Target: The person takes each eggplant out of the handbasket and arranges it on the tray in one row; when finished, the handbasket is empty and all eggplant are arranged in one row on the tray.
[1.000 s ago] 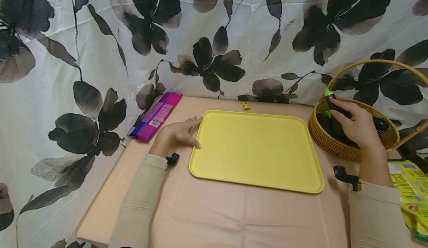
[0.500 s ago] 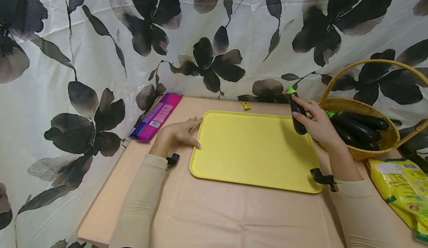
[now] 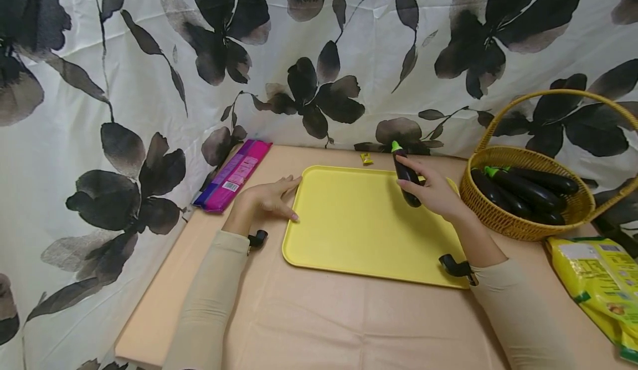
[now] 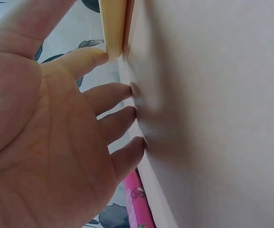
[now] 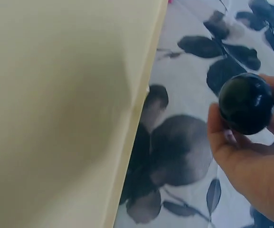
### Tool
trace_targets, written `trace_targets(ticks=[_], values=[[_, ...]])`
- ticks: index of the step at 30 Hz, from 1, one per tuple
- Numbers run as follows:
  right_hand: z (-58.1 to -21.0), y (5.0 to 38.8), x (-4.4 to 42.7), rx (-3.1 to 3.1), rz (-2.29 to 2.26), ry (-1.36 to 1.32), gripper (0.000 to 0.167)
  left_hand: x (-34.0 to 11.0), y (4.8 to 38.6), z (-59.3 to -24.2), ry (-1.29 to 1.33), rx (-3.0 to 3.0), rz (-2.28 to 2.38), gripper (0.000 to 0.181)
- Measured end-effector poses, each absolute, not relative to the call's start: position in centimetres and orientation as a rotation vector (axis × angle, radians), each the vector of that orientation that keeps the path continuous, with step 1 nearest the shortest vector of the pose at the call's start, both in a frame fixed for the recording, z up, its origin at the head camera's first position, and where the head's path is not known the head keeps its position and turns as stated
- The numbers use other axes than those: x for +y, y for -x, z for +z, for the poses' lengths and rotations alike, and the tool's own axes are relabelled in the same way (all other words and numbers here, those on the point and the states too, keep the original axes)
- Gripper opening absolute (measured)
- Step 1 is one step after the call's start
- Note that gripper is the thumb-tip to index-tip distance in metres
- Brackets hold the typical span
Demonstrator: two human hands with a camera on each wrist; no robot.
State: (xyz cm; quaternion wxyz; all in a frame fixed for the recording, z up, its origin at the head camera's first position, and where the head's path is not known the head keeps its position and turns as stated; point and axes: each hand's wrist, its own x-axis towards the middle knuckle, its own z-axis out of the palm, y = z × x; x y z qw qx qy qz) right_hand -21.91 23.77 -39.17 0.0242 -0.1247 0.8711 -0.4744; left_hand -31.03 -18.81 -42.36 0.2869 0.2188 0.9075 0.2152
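An eggplant [image 3: 407,176], dark purple with a bright green stem end, is gripped between the thumb and fingers of my right hand [image 3: 432,190]. It hangs tilted above the far right part of the yellow tray [image 3: 359,231], its shadow falling on the tray. In the right wrist view the round bottom of the eggplant [image 5: 247,103] faces the camera. My left hand [image 3: 266,199] rests at the tray's left edge with extended fingers; in the left wrist view its fingertips touch the table and one finger meets the tray rim [image 4: 113,28].
A wicker basket [image 3: 478,215] with a tall handle holds several more eggplants [image 3: 528,190] right of the tray. A yellow bag [image 3: 598,287] lies in front of it. A pink-purple package [image 3: 234,176] is at the back left, a small yellow wrapped piece [image 3: 366,159] behind the tray.
My right hand has lifted the eggplant out of the basket and carried it left over the tray. My left hand has stayed at the tray's edge.
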Motion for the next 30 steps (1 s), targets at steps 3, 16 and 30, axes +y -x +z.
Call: trace_targets(ticks=[3, 16, 30], values=[[-39.5, 22.4, 22.5, 2.628, -1.421, 0.457, 0.069, -18.8, 31.0, -42.3, -0.582, 2.422, 0.580, 0.128], [-41.4, 24.6, 17.4, 2.490, -1.305, 0.568, 0.079, -18.8, 30.9, -42.3, -0.567, 2.421, 0.588, 0.128], [-42.5, 26.0, 14.0, 2.378, -1.238, 0.533, 0.092, -18.8, 31.2, -42.3, -0.606, 2.414, 0.587, 0.129]])
